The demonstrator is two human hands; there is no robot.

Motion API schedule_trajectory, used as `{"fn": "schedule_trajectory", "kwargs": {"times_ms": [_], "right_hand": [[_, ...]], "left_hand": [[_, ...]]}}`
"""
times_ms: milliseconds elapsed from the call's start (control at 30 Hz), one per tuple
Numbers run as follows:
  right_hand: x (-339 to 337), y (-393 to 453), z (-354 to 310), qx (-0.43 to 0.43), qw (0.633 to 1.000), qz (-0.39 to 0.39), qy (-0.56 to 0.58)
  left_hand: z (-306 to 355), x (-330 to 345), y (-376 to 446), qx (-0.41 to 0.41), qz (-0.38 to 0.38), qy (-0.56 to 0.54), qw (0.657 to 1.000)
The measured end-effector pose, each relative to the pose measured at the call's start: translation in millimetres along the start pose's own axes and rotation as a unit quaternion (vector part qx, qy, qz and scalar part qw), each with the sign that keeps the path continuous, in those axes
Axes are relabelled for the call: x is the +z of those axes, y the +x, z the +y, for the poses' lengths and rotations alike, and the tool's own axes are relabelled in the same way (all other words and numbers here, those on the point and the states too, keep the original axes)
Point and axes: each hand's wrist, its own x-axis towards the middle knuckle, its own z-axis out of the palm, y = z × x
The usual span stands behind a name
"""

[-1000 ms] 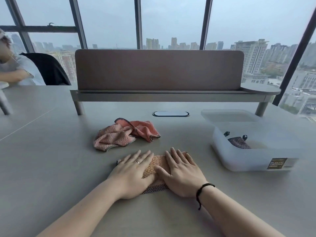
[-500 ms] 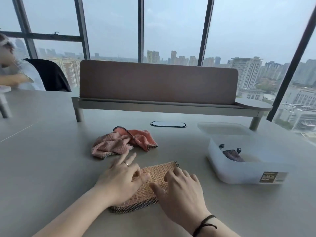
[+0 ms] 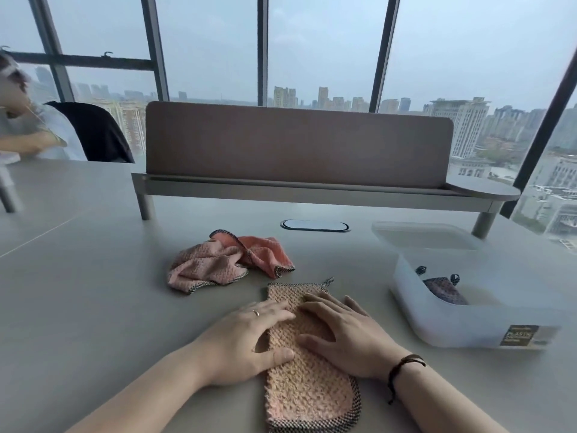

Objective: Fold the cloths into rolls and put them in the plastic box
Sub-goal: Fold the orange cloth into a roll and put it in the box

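Both hands, left hand [image 3: 249, 342] and right hand [image 3: 346, 335], lay spread flat, pressing the folded cloth [image 3: 307, 385]. Cloth judged soft, light, limp; best taken at its near edge for rolling.

Single head view, close, facing forward-down over table [image 3: 93, 307]

We now see the folded peach waffle-weave cloth [image 3: 307, 376] lying as a long narrow strip running near to far, where a second ago it lay wide across the grey table. Our left hand [image 3: 246, 342] and right hand [image 3: 346, 337] have shifted to press flat on its two long sides.
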Motion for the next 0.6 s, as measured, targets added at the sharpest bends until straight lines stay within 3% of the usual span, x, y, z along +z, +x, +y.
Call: {"fn": "schedule_trajectory", "kwargs": {"times_ms": [167,300,400,600], "right_hand": [[5,-1,1,-0.008,1.000,0.018,0.010],[1,-8,8,0.024,0.985,0.111,0.128],[1,-17,13,0.037,0.970,0.134,0.199],[1,-30,6,0.024,0.976,0.106,0.188]], "left_hand": [[1,4,0,-0.010,-0.039,0.071,0.997],[-5,1,-10,0.020,0.026,-0.081,0.996],[-7,-3,-22,0.037,0.070,-0.175,0.981],[4,-10,-33,0.050,-0.024,-0.192,0.980]]}}
